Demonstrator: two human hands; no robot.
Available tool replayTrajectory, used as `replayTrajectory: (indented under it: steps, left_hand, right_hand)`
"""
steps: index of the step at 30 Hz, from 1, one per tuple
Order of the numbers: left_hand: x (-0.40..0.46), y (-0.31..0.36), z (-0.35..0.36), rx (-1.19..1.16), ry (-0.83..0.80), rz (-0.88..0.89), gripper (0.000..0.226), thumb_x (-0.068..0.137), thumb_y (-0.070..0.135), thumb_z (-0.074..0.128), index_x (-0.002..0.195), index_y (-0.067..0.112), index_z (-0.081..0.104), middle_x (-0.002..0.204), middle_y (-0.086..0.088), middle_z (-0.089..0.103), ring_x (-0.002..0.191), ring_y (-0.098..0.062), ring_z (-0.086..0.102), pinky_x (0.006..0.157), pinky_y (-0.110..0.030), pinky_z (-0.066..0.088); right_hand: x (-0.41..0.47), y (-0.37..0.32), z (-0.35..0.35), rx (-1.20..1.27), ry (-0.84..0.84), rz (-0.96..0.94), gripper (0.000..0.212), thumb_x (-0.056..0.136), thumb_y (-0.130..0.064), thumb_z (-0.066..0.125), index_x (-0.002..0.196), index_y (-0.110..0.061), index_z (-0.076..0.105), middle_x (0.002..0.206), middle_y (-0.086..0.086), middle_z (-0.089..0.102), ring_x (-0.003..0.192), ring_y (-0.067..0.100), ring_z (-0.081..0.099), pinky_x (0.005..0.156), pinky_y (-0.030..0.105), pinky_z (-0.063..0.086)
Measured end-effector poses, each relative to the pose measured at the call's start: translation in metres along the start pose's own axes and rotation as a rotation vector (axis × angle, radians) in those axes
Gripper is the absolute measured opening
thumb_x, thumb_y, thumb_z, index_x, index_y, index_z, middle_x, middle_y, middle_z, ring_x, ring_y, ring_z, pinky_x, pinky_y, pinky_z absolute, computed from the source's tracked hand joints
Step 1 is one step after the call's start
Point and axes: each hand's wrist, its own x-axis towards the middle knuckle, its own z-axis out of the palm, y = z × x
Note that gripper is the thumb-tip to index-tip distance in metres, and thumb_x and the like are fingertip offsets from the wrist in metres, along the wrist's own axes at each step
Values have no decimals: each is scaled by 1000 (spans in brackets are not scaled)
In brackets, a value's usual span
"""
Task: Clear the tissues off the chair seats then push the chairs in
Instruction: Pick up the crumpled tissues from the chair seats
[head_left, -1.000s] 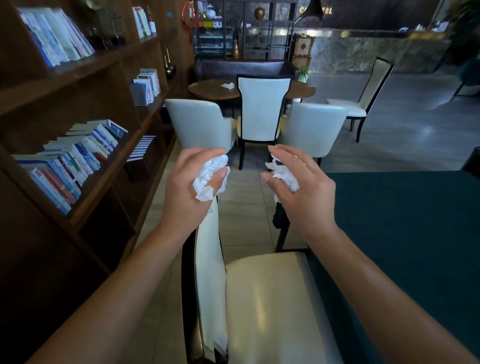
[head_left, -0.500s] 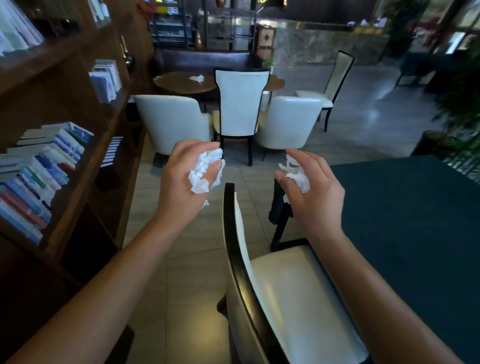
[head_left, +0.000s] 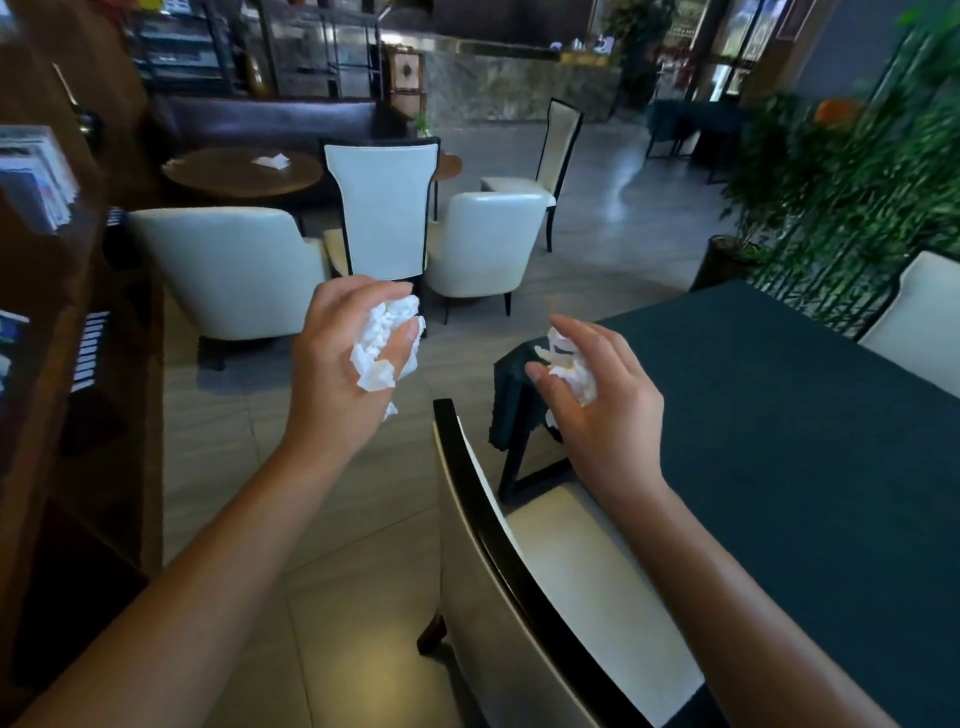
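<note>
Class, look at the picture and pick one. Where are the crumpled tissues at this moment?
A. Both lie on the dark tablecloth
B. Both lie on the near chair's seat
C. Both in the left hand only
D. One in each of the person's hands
D: the left hand grips one crumpled tissue and the right hand grips another tissue, above the near chair, whose visible seat is bare.

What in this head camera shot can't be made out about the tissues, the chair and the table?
Head view only:
- Left hand and right hand cover most of each tissue wad; count unknowable.
- Right forearm and the frame's bottom edge hide part of the near chair seat.
- Far round table's white paper: too small to identify.
- Bookshelf: blurred.
</note>
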Motion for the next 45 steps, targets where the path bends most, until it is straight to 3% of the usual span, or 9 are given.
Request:
replayTrajectory:
  steps: [8, 15, 22, 25, 27, 31, 34, 38, 45]
  left_hand:
    - [43, -67, 24, 27, -96, 6, 22, 96, 13, 71, 119, 10, 71, 121, -7, 59, 111, 5, 54, 96, -10, 40]
    - [95, -110, 56, -12, -143, -21, 22, 97, 18, 70, 119, 12, 72, 121, -4, 60, 110, 11, 53, 95, -9, 41]
    - [132, -181, 88, -154, -243, -89, 22, 98, 20, 70, 120, 18, 72, 123, 4, 58, 110, 9, 54, 79, -46, 60]
    - [157, -224, 94, -214, -297, -119, 22, 98, 23, 70, 120, 22, 72, 124, 9, 56, 110, 8, 54, 67, -50, 61]
    - [180, -250, 94, -243, -335, -115, 22, 98, 24, 70, 120, 24, 71, 124, 13, 55, 110, 8, 54, 64, -49, 61]
    - [228, -289, 88, -304, -384, -136, 25, 98, 24, 69, 122, 28, 71, 124, 9, 54, 108, 13, 52, 46, -31, 59]
    - [257, -315, 90, -307, -402, -118, 26, 98, 24, 69, 124, 27, 71, 122, 11, 53, 105, 17, 51, 54, -27, 58]
    - [283, -349, 113, -359, -450, -150, 25, 98, 26, 70, 124, 27, 71, 117, 18, 53, 108, 14, 53, 67, -47, 61]
    - [335, -388, 195, -423, -571, -136, 25, 99, 30, 69, 123, 36, 70, 122, 21, 53, 112, 2, 56, 71, -53, 61]
  right_hand:
    - [52, 34, 60, -3, 20, 26, 39, 93, -28, 77, 130, -17, 69, 126, -3, 68, 109, -4, 56, 90, 0, 39]
    - [93, 58, 102, 1, 23, 86, 39, 94, -31, 75, 131, -20, 68, 128, -5, 67, 108, -3, 56, 87, 1, 40]
    - [119, 82, 159, -89, -17, 161, 40, 95, -33, 75, 132, -22, 67, 129, -5, 66, 110, -1, 58, 90, 0, 39]
    - [138, 87, 188, -146, -20, 204, 40, 95, -36, 74, 132, -23, 67, 130, -7, 66, 112, 3, 60, 93, 13, 47]
    - [154, 86, 205, -194, 8, 234, 40, 95, -35, 74, 132, -23, 67, 129, -8, 66, 112, 4, 61, 93, 17, 47]
    - [181, 71, 244, -265, 41, 295, 39, 95, -38, 73, 132, -27, 67, 129, -12, 65, 110, -2, 58, 91, 5, 39]
    - [196, 67, 273, -281, 50, 322, 39, 95, -38, 73, 131, -27, 67, 128, -13, 65, 108, -4, 56, 90, 1, 37]
    - [220, 73, 302, -317, 69, 340, 37, 95, -36, 73, 130, -27, 68, 128, -13, 65, 107, -5, 56, 89, 3, 39]
    - [275, 136, 328, -391, 157, 361, 35, 95, -33, 75, 128, -24, 70, 128, -10, 66, 108, -4, 56, 89, 22, 48]
